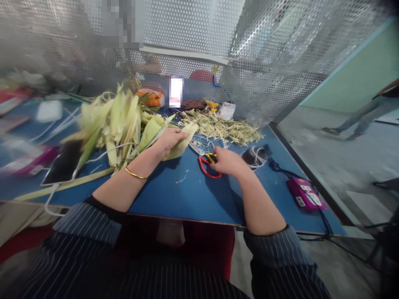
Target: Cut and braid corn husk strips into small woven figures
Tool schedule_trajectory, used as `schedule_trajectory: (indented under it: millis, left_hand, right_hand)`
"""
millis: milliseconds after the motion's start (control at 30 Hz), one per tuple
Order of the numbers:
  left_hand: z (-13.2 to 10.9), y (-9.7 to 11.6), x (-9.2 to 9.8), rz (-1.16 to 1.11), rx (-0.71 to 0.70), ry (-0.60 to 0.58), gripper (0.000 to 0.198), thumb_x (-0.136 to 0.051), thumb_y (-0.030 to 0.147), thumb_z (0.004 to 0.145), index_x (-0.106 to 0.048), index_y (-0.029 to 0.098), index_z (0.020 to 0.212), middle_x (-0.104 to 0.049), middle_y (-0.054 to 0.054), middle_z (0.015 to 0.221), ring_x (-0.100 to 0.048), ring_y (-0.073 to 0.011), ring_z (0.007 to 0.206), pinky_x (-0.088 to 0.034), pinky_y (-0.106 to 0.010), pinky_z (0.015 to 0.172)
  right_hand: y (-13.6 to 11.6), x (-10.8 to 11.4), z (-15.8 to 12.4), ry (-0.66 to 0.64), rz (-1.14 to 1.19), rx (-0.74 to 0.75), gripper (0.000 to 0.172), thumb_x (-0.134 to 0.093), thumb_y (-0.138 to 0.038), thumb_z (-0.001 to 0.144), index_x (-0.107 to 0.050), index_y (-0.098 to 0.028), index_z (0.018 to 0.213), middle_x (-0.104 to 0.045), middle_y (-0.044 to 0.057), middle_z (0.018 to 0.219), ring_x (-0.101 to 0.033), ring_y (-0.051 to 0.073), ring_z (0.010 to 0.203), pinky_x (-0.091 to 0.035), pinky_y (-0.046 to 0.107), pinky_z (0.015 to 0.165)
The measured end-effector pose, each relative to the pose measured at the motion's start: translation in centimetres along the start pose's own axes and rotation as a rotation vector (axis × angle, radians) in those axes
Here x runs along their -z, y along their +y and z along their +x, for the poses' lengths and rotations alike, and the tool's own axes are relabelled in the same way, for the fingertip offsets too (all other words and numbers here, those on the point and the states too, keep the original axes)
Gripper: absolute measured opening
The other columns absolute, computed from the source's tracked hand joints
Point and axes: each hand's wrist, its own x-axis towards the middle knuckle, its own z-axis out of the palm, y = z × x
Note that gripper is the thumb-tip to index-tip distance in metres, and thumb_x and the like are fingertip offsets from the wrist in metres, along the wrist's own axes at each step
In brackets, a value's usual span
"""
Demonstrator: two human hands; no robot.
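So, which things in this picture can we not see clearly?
All in the head view:
- scissors: handles partly under the right hand, so the grip is hidden.
- husk: near end covered by the left hand.
- Left side of the table: motion blur, things there unclear.
- pink device: label too small to read.
- mesh screen: two pixelated patches at it.

Matt blue table top (174, 199) at centre; scissors (206, 160) with glossy red plastic handles and metal blades; dry, fibrous husk leaves (121, 120) (pale yellow-green); perforated metal screen (264, 62) above.
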Motion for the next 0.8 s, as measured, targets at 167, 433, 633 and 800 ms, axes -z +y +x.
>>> schedule_trajectory:
  millis: [167,433,633,800]
  left_hand:
    - [0.6,-1.6,0.7,-0.099,0.049,0.007,0.011,-0.073,0.025,0.075,-0.066,0.017,0.074,-0.065,-0.004,0.061,-0.055,-0.0140,0.047,-0.043,-0.029,0.048]
    - [1.7,-2.1,1.6,-0.126,-0.012,0.093,0.012,-0.075,0.024,0.074,-0.070,0.014,0.076,-0.067,-0.005,0.062,-0.055,-0.0114,0.045,-0.045,-0.027,0.048]
    - [2.0,-2.1,1.8,-0.164,-0.016,0.101,0.012,-0.076,0.022,0.074,-0.070,0.012,0.077,-0.069,-0.007,0.064,-0.058,-0.0112,0.049,-0.046,-0.024,0.047]
    - [2.2,-2.2,1.8,-0.180,-0.010,0.123,0.011,-0.075,0.022,0.076,-0.069,0.013,0.077,-0.068,-0.005,0.065,-0.058,-0.0115,0.050,-0.047,-0.025,0.048]
  right_hand:
    - [-0.4,-1.0,0.0,-0.101,-0.195,0.087,0.060,-0.059,-0.025,0.071,-0.053,-0.012,0.129,-0.071,0.019,0.100,-0.065,0.029,0.079,-0.036,0.033,0.060]
    - [0.8,-0.9,1.2,-0.009,0.496,0.027,0.054,-0.063,-0.028,0.075,-0.061,-0.017,0.128,-0.072,0.007,0.090,-0.064,0.020,0.074,-0.046,0.031,0.064]
    - [1.0,-1.0,1.3,-0.067,1.100,-0.060,0.056,-0.080,-0.038,0.064,-0.062,-0.018,0.113,-0.057,-0.005,0.066,-0.051,0.010,0.054,-0.043,0.026,0.054]
    - [1.5,-0.8,1.0,-0.138,1.103,0.043,0.049,-0.076,-0.050,0.073,-0.060,-0.021,0.110,-0.051,-0.005,0.068,-0.049,0.010,0.059,-0.044,0.026,0.058]
